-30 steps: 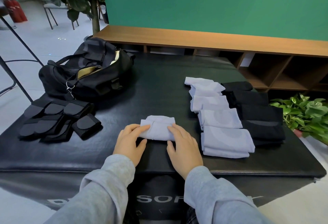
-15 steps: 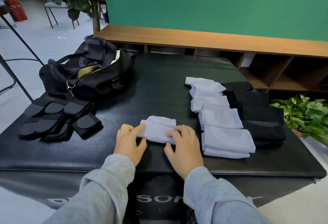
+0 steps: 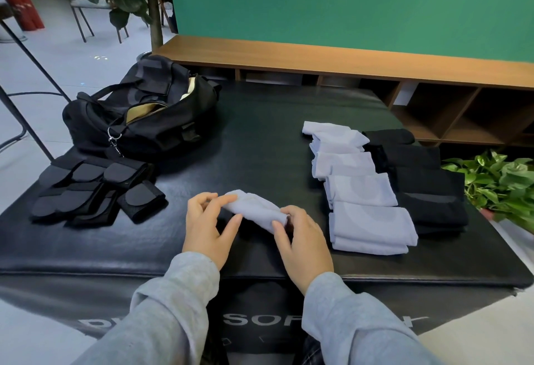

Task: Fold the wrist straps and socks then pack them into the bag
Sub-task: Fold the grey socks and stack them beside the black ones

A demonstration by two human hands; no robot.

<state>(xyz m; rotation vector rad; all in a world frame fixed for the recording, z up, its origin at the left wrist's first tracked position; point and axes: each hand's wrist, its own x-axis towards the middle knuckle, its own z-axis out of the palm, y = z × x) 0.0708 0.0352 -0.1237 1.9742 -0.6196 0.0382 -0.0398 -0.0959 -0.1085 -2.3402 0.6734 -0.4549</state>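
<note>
A folded light blue sock (image 3: 254, 211) is held just above the black padded table (image 3: 260, 145), near its front edge. My left hand (image 3: 208, 226) pinches the sock's left end. My right hand (image 3: 303, 240) grips its right end. To the right lies a row of several folded light blue socks (image 3: 361, 191), and beside them a row of folded black socks (image 3: 427, 188). Several folded black wrist straps (image 3: 92, 191) lie at the front left. The black bag (image 3: 144, 116) sits open at the back left, showing a tan lining.
A low wooden shelf unit (image 3: 404, 96) runs behind the table under a green wall. A potted green plant (image 3: 500, 182) stands off the table's right edge. A tree-like plant and chairs stand at the far left on the floor.
The light blue sock lay flat under both hands. Now both hands have taken hold of its ends and raised it, tilted, off the table.
</note>
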